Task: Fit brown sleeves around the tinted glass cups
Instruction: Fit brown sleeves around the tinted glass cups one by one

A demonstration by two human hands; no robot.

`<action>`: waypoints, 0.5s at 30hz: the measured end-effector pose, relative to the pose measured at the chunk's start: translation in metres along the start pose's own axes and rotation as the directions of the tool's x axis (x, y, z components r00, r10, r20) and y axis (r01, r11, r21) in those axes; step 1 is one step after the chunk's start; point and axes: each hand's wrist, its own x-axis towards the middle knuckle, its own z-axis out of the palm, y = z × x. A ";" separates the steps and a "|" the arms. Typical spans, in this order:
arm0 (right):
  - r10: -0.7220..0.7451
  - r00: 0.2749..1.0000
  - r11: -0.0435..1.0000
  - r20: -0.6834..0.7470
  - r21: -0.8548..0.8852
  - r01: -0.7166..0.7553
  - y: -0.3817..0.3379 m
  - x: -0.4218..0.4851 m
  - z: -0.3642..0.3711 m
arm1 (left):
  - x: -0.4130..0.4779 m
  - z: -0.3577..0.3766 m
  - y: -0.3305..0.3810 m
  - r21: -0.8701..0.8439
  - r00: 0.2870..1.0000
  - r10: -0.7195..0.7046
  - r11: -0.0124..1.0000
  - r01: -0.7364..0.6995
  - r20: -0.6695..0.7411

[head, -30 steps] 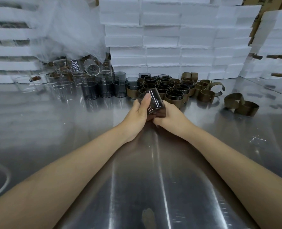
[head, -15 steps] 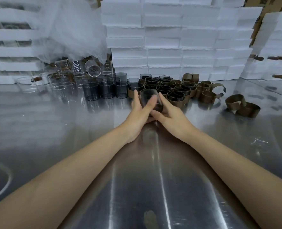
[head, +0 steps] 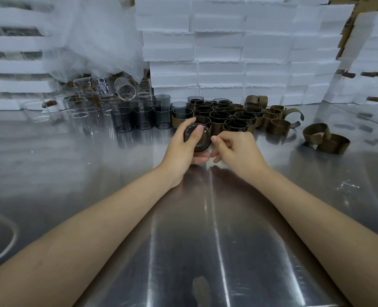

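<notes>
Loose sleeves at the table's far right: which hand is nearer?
Right. The right hand lies left of the loose sleeves, not touching them; the left hand is farther left, gripping a tinted cup.

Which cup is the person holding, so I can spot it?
On the steel table, find the crowd of sleeved cups before the white foam boxes. Just in front, the left grip holds one tinted cup. Only it is tipped sideways; neighbours stand upright.

Both forearms outstretched, left hand [head: 181, 151] with fingers [head: 183, 129] curled in a grip, right hand [head: 236, 149] loosely curled beside it.
</notes>
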 end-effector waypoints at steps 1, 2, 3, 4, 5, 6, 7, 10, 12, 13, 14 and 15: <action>0.021 1.000 1.000 -0.019 -0.016 -0.021 0.001 0.000 0.000 | 0.000 0.000 0.000 -0.005 1.000 -0.013 1.000 0.013 -0.001; 0.052 0.997 0.998 -0.053 -0.025 -0.053 0.002 0.000 -0.001 | 0.000 0.001 -0.001 -0.008 1.000 -0.024 1.000 0.025 0.002; 0.091 0.991 0.995 -0.097 -0.023 -0.093 0.003 0.002 -0.003 | 0.000 0.001 0.000 -0.006 0.999 -0.034 0.999 0.034 0.010; 0.136 0.980 0.990 -0.145 -0.009 -0.138 0.005 0.003 -0.006 | 0.000 0.002 0.000 -0.001 0.999 -0.044 0.999 0.044 0.022; 0.183 0.963 0.983 -0.197 0.004 -0.185 0.008 0.005 -0.009 | -0.001 0.003 0.000 0.010 0.998 -0.053 0.999 0.053 0.037; 0.227 0.941 0.972 -0.250 0.006 -0.233 0.011 0.007 -0.012 | -0.001 0.003 0.000 0.022 0.997 -0.059 0.998 0.058 0.055; 0.269 0.915 0.960 -0.300 0.006 -0.280 0.014 0.007 -0.015 | -0.002 0.003 0.000 0.032 0.996 -0.062 0.998 0.060 0.069; 0.389 0.829 0.908 -0.402 0.018 -0.418 0.031 0.010 -0.023 | -0.003 0.004 0.000 0.028 0.995 -0.070 0.997 0.068 0.072; 0.459 0.800 0.861 -0.386 -0.026 -0.507 0.042 0.011 -0.027 | -0.004 0.003 0.001 0.011 0.995 -0.076 0.997 0.076 0.056; 0.490 0.795 0.837 -0.359 -0.061 -0.543 0.046 0.011 -0.029 | -0.004 0.004 0.002 0.007 0.996 -0.081 0.997 0.081 0.048; 0.517 0.782 0.811 -0.347 -0.095 -0.578 0.051 0.013 -0.031 | -0.003 0.004 0.002 0.007 0.995 -0.088 0.996 0.088 0.044; 0.546 0.762 0.777 -0.349 -0.130 -0.616 0.054 0.014 -0.033 | -0.002 0.005 0.002 0.011 0.994 -0.097 0.995 0.096 0.043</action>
